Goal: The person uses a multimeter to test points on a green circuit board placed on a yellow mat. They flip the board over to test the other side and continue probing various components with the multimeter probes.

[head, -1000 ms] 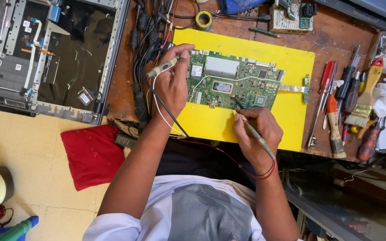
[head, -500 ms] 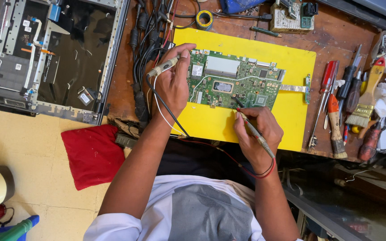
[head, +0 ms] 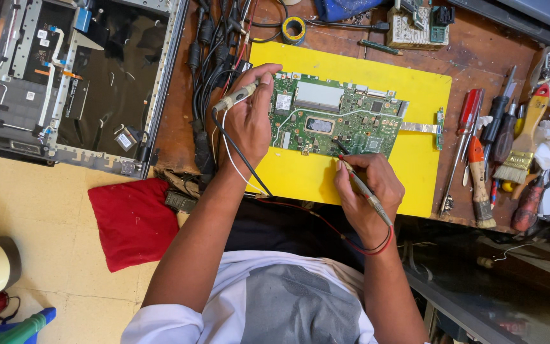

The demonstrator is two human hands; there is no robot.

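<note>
Fingers (head: 351, 167) of the right hand (head: 367, 191) pinched a red test probe (head: 361, 185), tip on the green motherboard (head: 335, 121) lying on the yellow mat (head: 300, 178). Left hand (head: 249, 118) clamped a black probe (head: 237, 97) at the board's left edge. Either tip slipping could likely bridge neighbouring contacts.
</note>
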